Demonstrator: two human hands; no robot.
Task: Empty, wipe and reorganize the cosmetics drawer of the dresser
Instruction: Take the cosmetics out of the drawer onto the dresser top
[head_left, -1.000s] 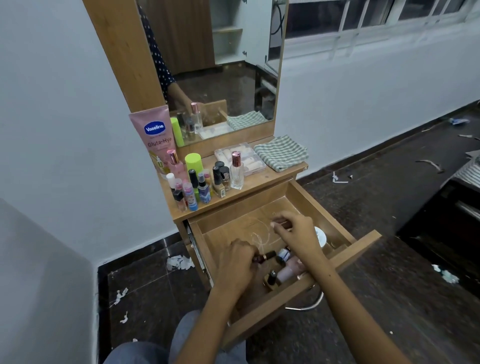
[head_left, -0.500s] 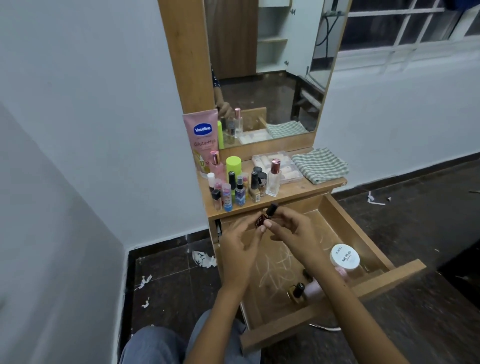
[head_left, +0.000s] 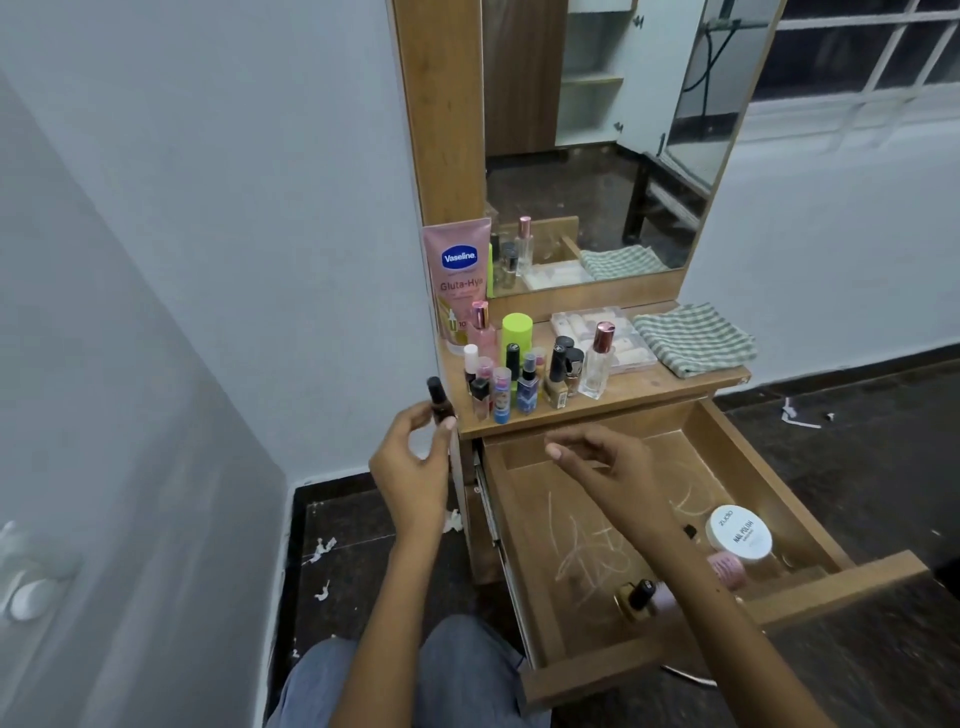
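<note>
Left of centre in the frame, a small dark bottle (head_left: 439, 402) is held upright by the left hand (head_left: 413, 470), its grip closed on the bottle just beside the left edge of the dresser top (head_left: 639, 388). At centre, the right hand (head_left: 605, 465) is spread loosely over the open drawer (head_left: 550, 545), its grip wide and holding nothing. Toward the lower right of the frame, a white jar (head_left: 740, 535), a pink container (head_left: 727, 569) and a black-capped bottle (head_left: 636, 597) are seen lying in the drawer. Many cosmetics are crowded on the dresser top, with a checked cloth (head_left: 693, 338) folded at its right end.
</note>
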